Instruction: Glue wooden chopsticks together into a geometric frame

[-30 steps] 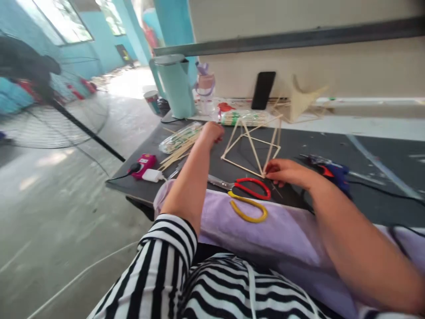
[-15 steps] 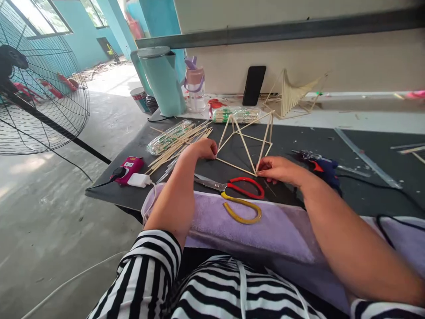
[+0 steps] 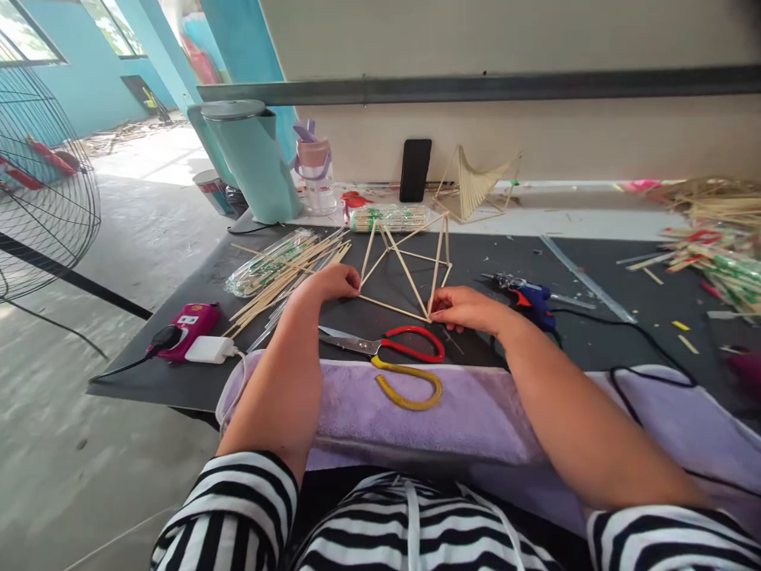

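Observation:
A frame of thin wooden sticks (image 3: 405, 265) stands on the dark tabletop, with upright triangles rising from its base. My left hand (image 3: 340, 281) pinches the frame's near left corner. At the near right corner, the fingers of my right hand (image 3: 457, 308) close on the joint where several sticks meet. Scissors (image 3: 380, 346) with one red and one yellow handle lie just in front of the frame, partly on a purple towel (image 3: 476, 416). To the right of my right hand lies a blue glue gun (image 3: 535, 300).
Loose sticks (image 3: 279, 285) and a wrapped stick bundle (image 3: 389, 218) lie beyond my left hand. A pink power socket (image 3: 190, 329) sits at the left edge. Behind stand a teal jug (image 3: 253, 162), a bottle (image 3: 317, 174), a phone (image 3: 415, 170) and a finished-looking stick model (image 3: 479, 186).
The view has swung to the right, so stick piles at the far right now show. Both hands keep hold of the frame's near corners.

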`<control>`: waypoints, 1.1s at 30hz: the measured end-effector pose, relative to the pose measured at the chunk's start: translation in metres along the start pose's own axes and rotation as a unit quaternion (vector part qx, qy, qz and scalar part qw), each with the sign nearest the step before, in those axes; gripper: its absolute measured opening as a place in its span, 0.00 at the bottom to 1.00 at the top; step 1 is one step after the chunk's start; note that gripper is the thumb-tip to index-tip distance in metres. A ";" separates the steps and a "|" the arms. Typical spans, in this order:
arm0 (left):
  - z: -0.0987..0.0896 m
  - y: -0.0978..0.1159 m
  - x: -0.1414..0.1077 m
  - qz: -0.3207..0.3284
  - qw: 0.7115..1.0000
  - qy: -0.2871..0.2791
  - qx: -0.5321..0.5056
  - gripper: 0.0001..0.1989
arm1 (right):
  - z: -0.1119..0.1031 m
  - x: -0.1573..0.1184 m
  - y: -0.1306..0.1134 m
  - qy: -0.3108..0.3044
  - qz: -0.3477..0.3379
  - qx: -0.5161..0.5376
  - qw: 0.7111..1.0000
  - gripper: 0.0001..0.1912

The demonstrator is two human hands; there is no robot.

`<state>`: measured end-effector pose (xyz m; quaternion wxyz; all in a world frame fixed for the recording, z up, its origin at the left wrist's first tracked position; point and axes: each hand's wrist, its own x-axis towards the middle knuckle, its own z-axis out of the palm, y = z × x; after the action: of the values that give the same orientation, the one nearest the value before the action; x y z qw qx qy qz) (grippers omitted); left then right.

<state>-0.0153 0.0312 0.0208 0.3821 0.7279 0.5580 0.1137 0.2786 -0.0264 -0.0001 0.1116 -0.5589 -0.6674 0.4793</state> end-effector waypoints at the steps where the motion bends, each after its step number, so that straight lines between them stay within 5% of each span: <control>1: 0.000 -0.001 -0.001 0.000 1.000 0.002 -0.016 0.05 | -0.001 0.000 0.001 -0.006 -0.007 0.007 1.000 0.06; 11: 0.012 -0.003 0.001 -0.045 0.981 0.128 -0.142 0.05 | 0.001 -0.001 0.002 0.002 -0.024 0.015 1.000 0.07; 33: 0.015 -0.009 0.010 -0.037 0.946 0.230 -0.226 0.06 | -0.008 -0.003 0.002 0.084 0.022 -0.015 0.996 0.05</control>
<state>-0.0092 0.0346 0.0016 0.4015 0.5555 0.6167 0.3872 0.2865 -0.0252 0.0037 0.1481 -0.6136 -0.6503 0.4226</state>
